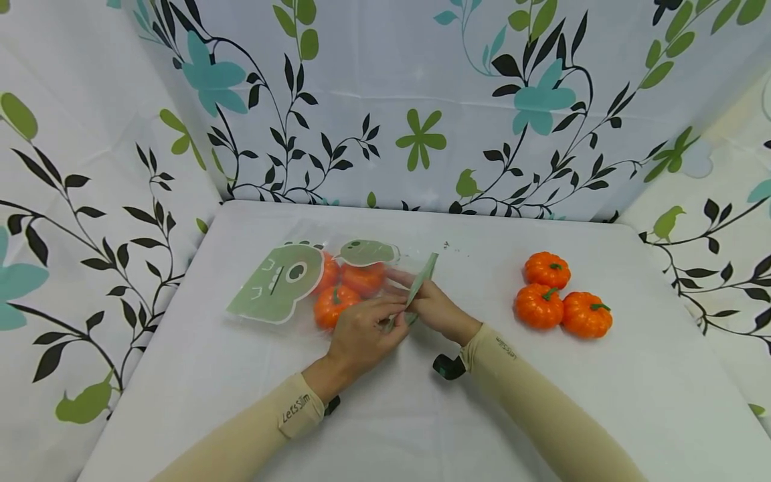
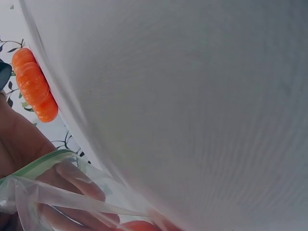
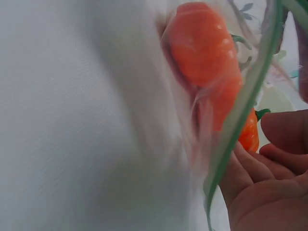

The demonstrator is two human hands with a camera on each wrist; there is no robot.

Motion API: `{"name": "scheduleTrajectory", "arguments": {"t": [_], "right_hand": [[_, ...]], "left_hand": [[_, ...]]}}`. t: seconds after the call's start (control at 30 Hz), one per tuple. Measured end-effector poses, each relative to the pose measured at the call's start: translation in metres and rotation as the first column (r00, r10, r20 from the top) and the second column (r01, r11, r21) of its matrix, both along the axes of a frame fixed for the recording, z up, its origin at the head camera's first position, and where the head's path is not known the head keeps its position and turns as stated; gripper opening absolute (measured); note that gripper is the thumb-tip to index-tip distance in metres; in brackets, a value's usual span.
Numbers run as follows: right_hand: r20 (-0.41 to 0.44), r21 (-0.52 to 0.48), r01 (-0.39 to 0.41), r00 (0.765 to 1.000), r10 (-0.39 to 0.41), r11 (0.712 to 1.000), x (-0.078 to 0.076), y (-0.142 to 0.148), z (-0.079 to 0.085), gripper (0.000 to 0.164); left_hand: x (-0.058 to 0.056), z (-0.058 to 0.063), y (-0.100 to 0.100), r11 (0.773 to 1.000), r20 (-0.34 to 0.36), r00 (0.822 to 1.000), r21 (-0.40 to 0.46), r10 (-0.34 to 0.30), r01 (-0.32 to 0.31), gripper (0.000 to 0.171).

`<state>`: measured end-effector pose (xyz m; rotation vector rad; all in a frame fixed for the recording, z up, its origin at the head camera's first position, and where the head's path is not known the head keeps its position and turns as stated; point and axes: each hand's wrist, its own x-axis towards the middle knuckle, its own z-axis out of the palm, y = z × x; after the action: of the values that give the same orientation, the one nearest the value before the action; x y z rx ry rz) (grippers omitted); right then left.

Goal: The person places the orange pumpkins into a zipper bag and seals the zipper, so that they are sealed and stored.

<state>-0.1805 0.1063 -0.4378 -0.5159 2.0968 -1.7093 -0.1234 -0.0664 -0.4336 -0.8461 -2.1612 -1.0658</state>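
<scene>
A clear zip bag (image 1: 261, 284) with a green dinosaur print lies on the table, its green-edged mouth toward the right. Several small orange pumpkins (image 1: 335, 304) show inside it. My left hand (image 1: 364, 335) pinches the near edge of the bag's mouth. My right hand (image 1: 442, 311) reaches in through the mouth, its fingers extended beside the pumpkins. The left wrist view shows those right-hand fingers (image 2: 79, 180) through the clear plastic. In the right wrist view, the green zip strip (image 3: 245, 101) crosses in front of the bagged pumpkins (image 3: 204, 43); fingertip contact is unclear.
Three more orange pumpkins (image 1: 539, 306) sit close together on the right of the white-covered table (image 1: 656, 402). A patterned curtain (image 1: 361, 87) hangs behind the table and along both sides. A few small dark specks lie near the back of the cloth.
</scene>
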Motion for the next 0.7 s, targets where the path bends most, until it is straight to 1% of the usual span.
{"name": "scheduleTrajectory", "arguments": {"t": [0.13,0.2,0.3,0.4,0.5,0.6,0.7], "right_hand": [[0.026,-0.034,-0.056,0.998,0.057,0.998,-0.004,-0.006,-0.003,0.07],[0.05,-0.049,-0.078,0.996,0.08,0.996,-0.004,-0.008,-0.003,0.07],[0.052,-0.046,-0.095,0.994,0.098,0.994,-0.004,-0.009,-0.004,0.067],[0.014,-0.004,-0.082,0.997,0.082,0.997,-0.001,-0.005,-0.004,0.065],[-0.01,0.036,-0.049,0.999,0.05,0.998,0.005,0.005,-0.001,0.059],[-0.021,0.067,-0.007,1.0,0.009,0.998,0.014,0.023,0.004,0.052],[-0.064,0.123,0.046,0.997,-0.038,0.991,0.025,0.046,0.008,0.051]], "left_hand": [[0.0,0.0,0.0,1.0,-0.003,1.0,0.004,-0.007,0.007,0.017],[0.0,0.0,-0.001,1.0,-0.003,1.0,0.006,-0.007,0.007,0.017],[0.001,0.0,-0.002,1.0,-0.002,1.0,0.01,-0.003,0.003,0.017],[0.002,-0.001,-0.003,1.0,0.005,1.0,0.009,-0.002,0.002,0.017],[0.002,-0.001,-0.004,1.0,0.012,1.0,0.006,-0.003,0.003,0.017],[0.001,-0.001,-0.005,1.0,0.011,1.0,0.006,-0.003,0.003,0.017],[0.001,-0.002,-0.005,1.0,0.009,1.0,0.006,0.005,-0.005,0.017]]}}
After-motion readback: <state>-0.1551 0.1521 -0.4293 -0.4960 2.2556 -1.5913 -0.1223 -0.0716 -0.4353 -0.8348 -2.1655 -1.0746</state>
